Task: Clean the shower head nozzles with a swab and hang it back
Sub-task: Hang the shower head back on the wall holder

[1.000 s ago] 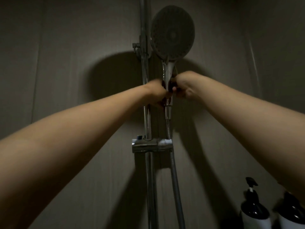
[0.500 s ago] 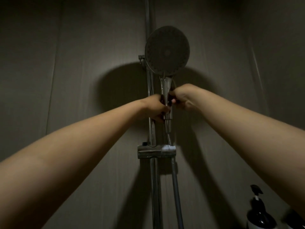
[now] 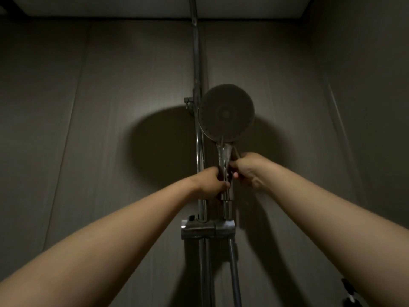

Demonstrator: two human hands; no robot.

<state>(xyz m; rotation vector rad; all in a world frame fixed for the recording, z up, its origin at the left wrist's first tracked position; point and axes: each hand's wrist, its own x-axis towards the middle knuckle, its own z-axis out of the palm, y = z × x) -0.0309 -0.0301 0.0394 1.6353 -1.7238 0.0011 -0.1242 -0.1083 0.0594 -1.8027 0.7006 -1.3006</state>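
Up beside the riser rail [image 3: 196, 63], shower head [image 3: 226, 111] held upright
left hand [image 3: 211, 183] curls its fingers round the lower handle [image 3: 224, 155], right hand [image 3: 249, 171] grips it just above, nozzle face pointing at the camera, hose [image 3: 235, 273] dropping below

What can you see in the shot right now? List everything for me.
shower head: one, dark grey face, chrome handle, centre, just right of the rail
riser rail: one, chrome, vertical on the wall
slider clamp: one, dark metal, on the rail left of the head
valve bar: one, chrome, across the rail below the hands
hose: one, grey metal, running down below the handle
pump bottle: one, dark, bottom right, cut off
wall panels: grey-brown, all round
swab: none visible
left grip: bare, curled round the handle
right grip: bare, curled on the handle, slightly higher
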